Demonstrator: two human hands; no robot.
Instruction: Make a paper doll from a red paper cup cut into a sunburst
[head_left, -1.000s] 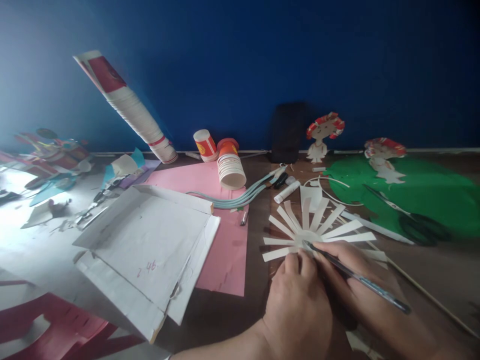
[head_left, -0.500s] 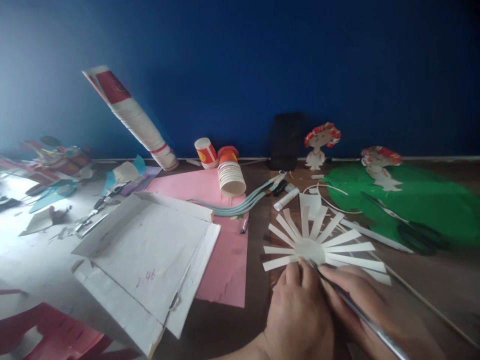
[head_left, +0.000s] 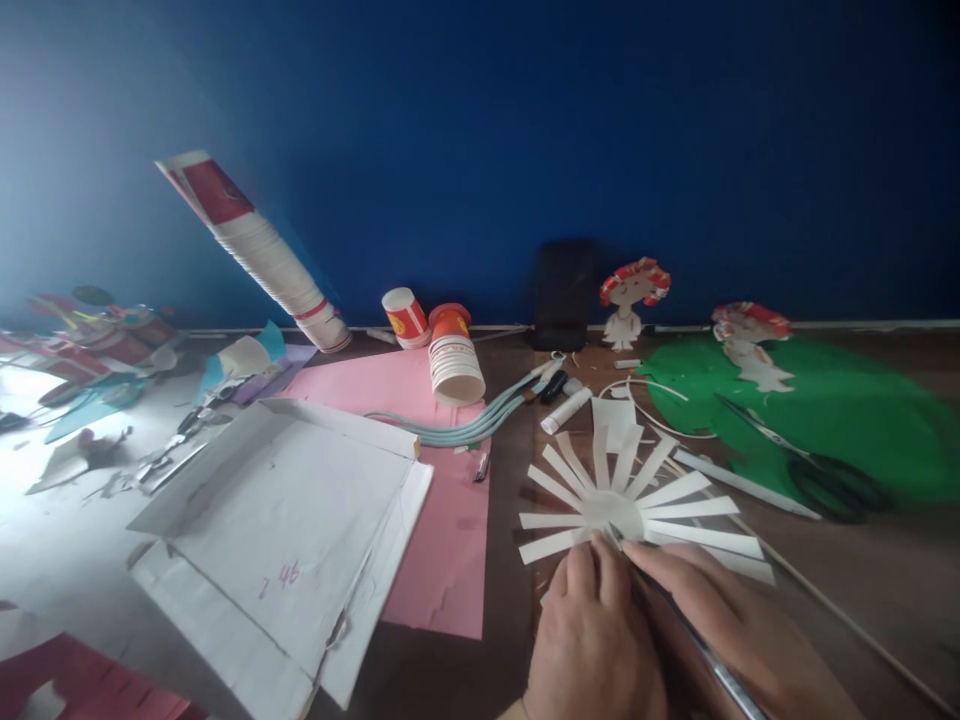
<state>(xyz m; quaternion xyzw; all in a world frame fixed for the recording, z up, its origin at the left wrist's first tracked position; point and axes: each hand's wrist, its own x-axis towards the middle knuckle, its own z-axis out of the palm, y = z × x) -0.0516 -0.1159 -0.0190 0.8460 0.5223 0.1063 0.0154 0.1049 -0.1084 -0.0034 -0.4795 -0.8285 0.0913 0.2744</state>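
Observation:
A white paper cup cut into a fan of strips around a round base (head_left: 611, 512) lies flattened on the brown table. My left hand (head_left: 592, 630) presses down on its near edge, fingers bent and close together. My right hand (head_left: 712, 605) is closed around a slim pen (head_left: 701, 645) with a silver barrel, its tip on the round base near my left fingertips. The strips nearest me are partly hidden under both hands. Beyond the fan lie a white glue stick (head_left: 566, 410) and a small white paper piece (head_left: 613, 420).
Black-handled scissors (head_left: 832, 480) lie on green paper (head_left: 885, 410), near two paper figures with red curls (head_left: 634, 285). At left are a white box lid (head_left: 270, 530), pink paper (head_left: 442, 560) and a leaning cup stack (head_left: 270, 265). A thin stick (head_left: 847, 610) lies at right.
The whole view has shifted slightly down and left. The pen tip stays on the round base, and both hands keep nearly the same pose.

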